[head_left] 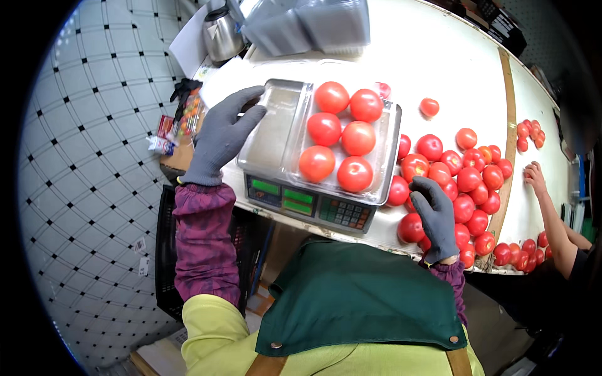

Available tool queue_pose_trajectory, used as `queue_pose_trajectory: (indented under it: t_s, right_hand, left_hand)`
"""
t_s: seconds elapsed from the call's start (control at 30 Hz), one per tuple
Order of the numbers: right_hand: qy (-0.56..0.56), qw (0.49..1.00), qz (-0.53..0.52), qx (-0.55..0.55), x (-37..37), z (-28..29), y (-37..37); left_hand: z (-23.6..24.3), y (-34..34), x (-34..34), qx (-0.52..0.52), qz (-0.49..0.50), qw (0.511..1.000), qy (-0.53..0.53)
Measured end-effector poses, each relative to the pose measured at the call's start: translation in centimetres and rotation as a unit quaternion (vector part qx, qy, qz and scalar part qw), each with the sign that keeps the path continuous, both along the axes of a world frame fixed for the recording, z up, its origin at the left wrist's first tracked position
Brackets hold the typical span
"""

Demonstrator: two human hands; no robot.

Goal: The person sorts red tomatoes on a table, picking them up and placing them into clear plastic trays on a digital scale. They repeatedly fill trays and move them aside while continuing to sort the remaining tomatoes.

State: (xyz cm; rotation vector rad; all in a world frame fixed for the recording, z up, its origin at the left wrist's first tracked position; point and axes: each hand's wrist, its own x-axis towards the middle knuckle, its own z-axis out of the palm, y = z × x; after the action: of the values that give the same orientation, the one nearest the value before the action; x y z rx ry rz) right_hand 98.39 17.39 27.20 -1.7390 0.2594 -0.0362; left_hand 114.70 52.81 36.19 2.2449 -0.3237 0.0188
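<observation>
A clear plastic container (384, 188) with several red tomatoes (359, 138) in two columns sits on the right part of a tabletop scale (273, 135). The scale's metal pan shows at the left, and its green displays face me. My left hand (229, 131), in a grey glove, is at the pan's left edge with thumb and fingers apart; whether it touches is unclear. To the right of the scale, my gloved right hand (436, 218) hovers at the near side of a pile of loose tomatoes (465, 180). Its fingers are curved and apart, with nothing visible between them.
Stacked clear containers (307, 28) and a steel kettle (223, 36) stand at the far left of the white table (414, 56). A wooden strip (509, 94) crosses it. Beyond, another person's hand (535, 178) is near more tomatoes. A black crate (168, 250) stands below left.
</observation>
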Motion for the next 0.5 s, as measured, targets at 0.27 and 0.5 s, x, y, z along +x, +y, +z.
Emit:
queue_pose_trajectory:
  t_s: [0.27, 0.5]
  right_hand:
    - [0.039, 0.999, 0.004, 0.011, -0.2, -0.6, 1.7]
    - [0.069, 0.994, 0.017, -0.082, -3.0, -0.5, 1.4]
  left_hand:
    - [-1.3, -0.6, 1.1, 0.002, -0.083, 0.996, 0.03]
    - [-3.4, -8.6, 4.2, 0.123, -0.224, 0.96, -0.114]
